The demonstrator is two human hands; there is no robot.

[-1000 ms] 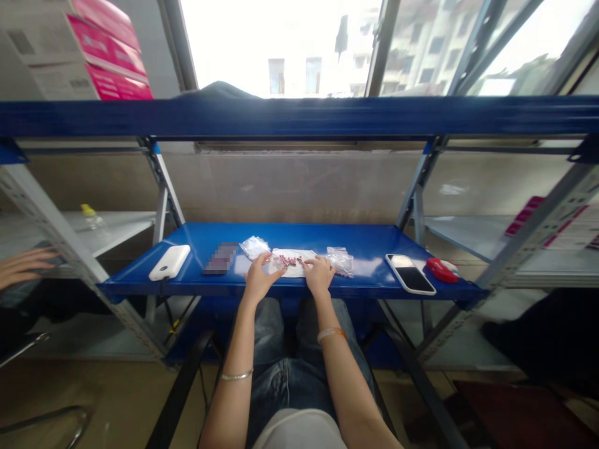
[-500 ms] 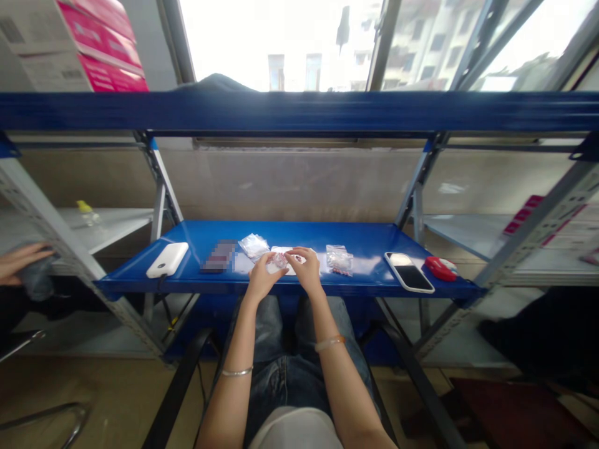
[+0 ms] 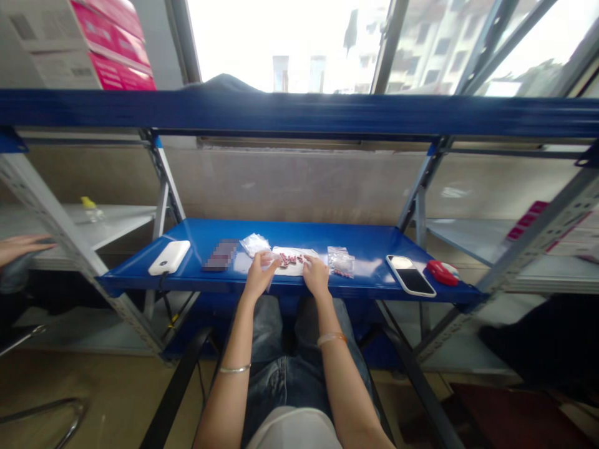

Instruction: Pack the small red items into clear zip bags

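My left hand [image 3: 258, 274] is closed on a small clear plastic bag [image 3: 270, 264], which hangs at the table's front edge. Between my hands lies a white sheet [image 3: 294, 269] with several small dark red and white pieces [image 3: 291, 258] on it; their kind is too small to tell. My right hand [image 3: 317, 273] rests at the right side of this sheet with its fingers curled near the pieces. Whether it pinches one of them is hidden. Just beyond my left hand is a pile of clear plastic bags [image 3: 255, 244].
On the blue table [image 3: 327, 232] lie a filled clear bag [image 3: 341, 260], a white-framed phone [image 3: 410, 275], a red object [image 3: 442, 272] and a white device [image 3: 169, 257] with a cable. A blue shelf beam [image 3: 299, 114] crosses above. Another person's hand [image 3: 23, 247] shows far left.
My hands have moved apart, uncovering the red pieces on the sheet. My left hand has drawn the bag to the left; my right hand has lowered to the sheet's right side.
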